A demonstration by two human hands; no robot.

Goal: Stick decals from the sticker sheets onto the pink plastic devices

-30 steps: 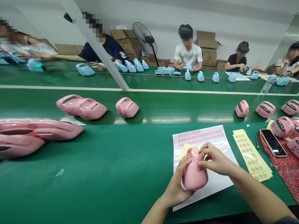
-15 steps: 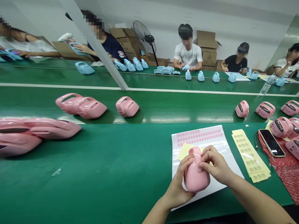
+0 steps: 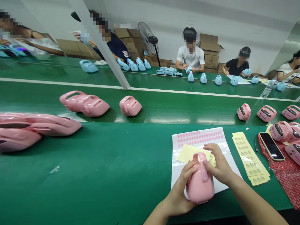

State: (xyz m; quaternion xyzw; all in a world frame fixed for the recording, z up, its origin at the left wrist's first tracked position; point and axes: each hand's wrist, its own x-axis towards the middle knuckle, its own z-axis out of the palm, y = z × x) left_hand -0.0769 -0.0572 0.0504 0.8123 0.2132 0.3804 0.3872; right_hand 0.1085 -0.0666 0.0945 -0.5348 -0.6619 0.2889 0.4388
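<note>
- A pink case [image 3: 200, 190] was held by the left hand [image 3: 180, 187] over a white sheet [image 3: 177, 170] on the green bench [image 3: 105, 175].
- The left side of the case was hugged by the left hand, with the fingers bent over its upper left part.
- The right hand [image 3: 220, 165] was spread wide at the upper right of the case, with the fingertips lifted away from it.
- The right thumb was set close by the handle loop [image 3: 199, 155]; whether the case was touched by it could not be told.
- A small oval piece [image 3: 205, 175] was seen on the case, just below the right thumb.
- The loop end of the case was pointed away from the person, and the fat round end was turned toward the person.
- A yellow sheet [image 3: 186, 152] was partly hidden behind the case and the right hand, on top of the white sheet.
- Rows of tiny pink pictures [image 3: 199, 137] were shown along the far edge of the white sheet.
- Yellow strips [image 3: 249, 159] were laid to the right of the white sheet, near the right hand.
- A phone [image 3: 272, 146] was placed on red bubble wrap [image 3: 284, 184], farther right.
- More pink cases were lined up past the bench's far edge, and one [image 3: 130, 106] was set apart there.
</note>
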